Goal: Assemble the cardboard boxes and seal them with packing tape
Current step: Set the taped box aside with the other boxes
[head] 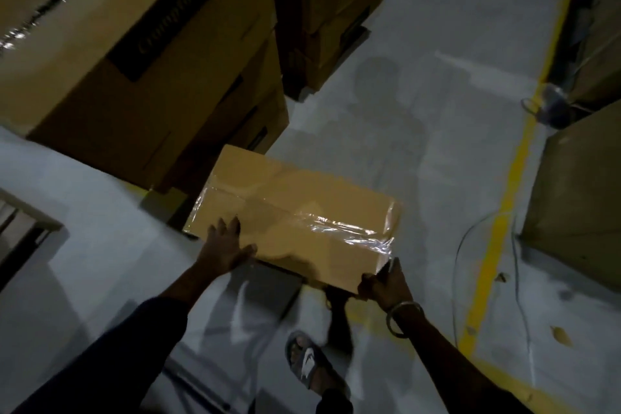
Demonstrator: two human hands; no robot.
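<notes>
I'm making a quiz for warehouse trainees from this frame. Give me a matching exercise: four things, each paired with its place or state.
Things:
1. tan taped cardboard box
2. left hand
3. right hand
4. yellow painted floor line

States:
A. runs along the grey floor at right
B. lies flat on the box top
C. held between both hands
D. grips the box's near right corner

Pairs: 1-C, 2-B, 3-D, 4-A

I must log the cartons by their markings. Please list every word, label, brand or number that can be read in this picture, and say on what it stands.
Dark panel on the side of the big stacked carton: one pale printed word, too blurred to read.
Dark panels on the lower cartons of that stack: nothing legible.
Taped box held by the left hand and right hand: no print visible.
Sandal: pale mark only, no letters readable.
</notes>
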